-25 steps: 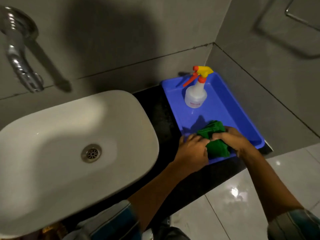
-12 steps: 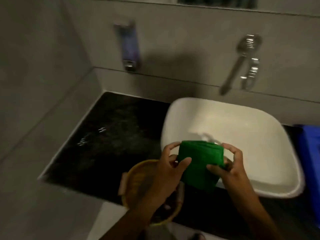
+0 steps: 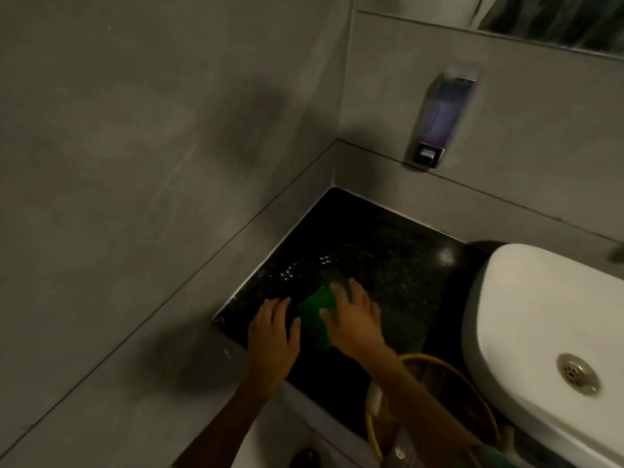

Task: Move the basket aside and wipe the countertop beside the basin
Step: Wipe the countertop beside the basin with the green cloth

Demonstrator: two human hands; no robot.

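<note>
A black speckled countertop [image 3: 381, 244] fills the corner left of the white basin [image 3: 547, 319]. A folded green cloth [image 3: 315, 315] lies flat on the countertop near its front left. My right hand [image 3: 354, 319] presses on the cloth's right side with fingers spread. My left hand [image 3: 273, 332] rests palm down on the countertop just left of the cloth, holding nothing. A round yellow-rimmed basket [image 3: 435, 410] sits at the front edge between the cloth and the basin, partly hidden by my right forearm. Water droplets [image 3: 293, 270] glisten behind the cloth.
Grey tiled walls close the countertop on the left and back. A soap dispenser [image 3: 442, 116] hangs on the back wall above the countertop. The basin's drain [image 3: 577, 373] shows at the right. A mirror edge sits at the top right.
The view swung from the blue tray on the right to the left side of the basin. The cloth went from held in both hands above the basin down onto the countertop.
</note>
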